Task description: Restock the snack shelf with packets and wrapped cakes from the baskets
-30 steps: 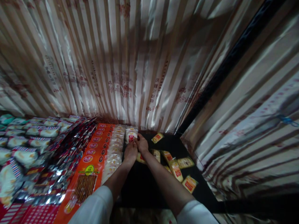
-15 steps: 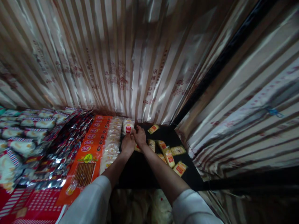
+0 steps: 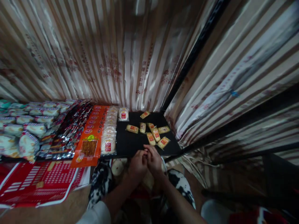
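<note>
My left hand point(image 3: 138, 162) and my right hand point(image 3: 154, 159) are close together at the front edge of the black shelf point(image 3: 126, 146). The fingers of both are curled inward, and whatever they may hold is hidden. Beyond them, several small yellow packets point(image 3: 163, 142) lie scattered on the shelf. A round white packet point(image 3: 123, 114) lies flat at the back, beside a row of similar clear-wrapped packets point(image 3: 108, 145).
Left of the row lie an orange snack bag point(image 3: 87, 147), dark shiny packs point(image 3: 70, 133) and white bags point(image 3: 35, 129). A red basket point(image 3: 39, 183) stands at lower left. Below my hands are round pale packets point(image 3: 117, 167). A black post point(image 3: 184, 73) rises at right before striped sheeting.
Both hands have drawn back from the round white packet at the rear to the shelf's front edge. That packet stays behind, and the view now shows more of the floor.
</note>
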A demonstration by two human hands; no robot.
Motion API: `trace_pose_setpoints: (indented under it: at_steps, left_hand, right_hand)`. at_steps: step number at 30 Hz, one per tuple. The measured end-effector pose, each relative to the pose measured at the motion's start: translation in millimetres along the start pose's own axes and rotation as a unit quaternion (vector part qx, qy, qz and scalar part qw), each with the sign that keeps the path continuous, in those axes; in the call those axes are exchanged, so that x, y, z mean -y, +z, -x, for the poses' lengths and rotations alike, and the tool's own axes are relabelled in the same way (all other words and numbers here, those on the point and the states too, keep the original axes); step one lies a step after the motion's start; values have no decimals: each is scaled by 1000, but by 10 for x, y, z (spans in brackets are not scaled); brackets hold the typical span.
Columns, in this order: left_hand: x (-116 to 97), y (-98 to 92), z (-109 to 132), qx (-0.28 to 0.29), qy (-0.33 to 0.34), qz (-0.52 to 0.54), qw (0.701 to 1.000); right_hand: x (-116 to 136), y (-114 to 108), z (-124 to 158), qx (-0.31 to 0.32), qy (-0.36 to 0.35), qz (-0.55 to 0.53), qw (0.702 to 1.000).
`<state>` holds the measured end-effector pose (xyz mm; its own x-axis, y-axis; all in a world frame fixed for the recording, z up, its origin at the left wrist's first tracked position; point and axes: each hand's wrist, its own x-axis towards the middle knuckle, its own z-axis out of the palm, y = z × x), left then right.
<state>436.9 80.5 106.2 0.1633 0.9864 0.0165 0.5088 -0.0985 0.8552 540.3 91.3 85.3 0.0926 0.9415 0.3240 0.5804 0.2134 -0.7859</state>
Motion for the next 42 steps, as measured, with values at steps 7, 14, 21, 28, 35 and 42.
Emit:
trace_pose_setpoints:
  at_steps: [7,14,21,28,35,42]
  left_hand:
    - [198,341,360,132,-17,-154,979]
    - [396,581,424,124,7,-199,972]
    - [442,526,451,105,12,-249,963]
    - [353,458,480,134,47,-238,961]
    - [411,533,556,131,54,-227,964]
    - [337,445,543,103,39,-182,977]
  right_hand:
    - [-391,-240,653,23,72,180,981]
    - [-376,-195,690,81,131,239,959]
    - [-318,-210,714,84,111,235,962]
    - [-365,-322,803,143,114,235,955]
    - [-389,-328,882,101,121,296,942]
    - [-346,-338,847,70,106,211,969]
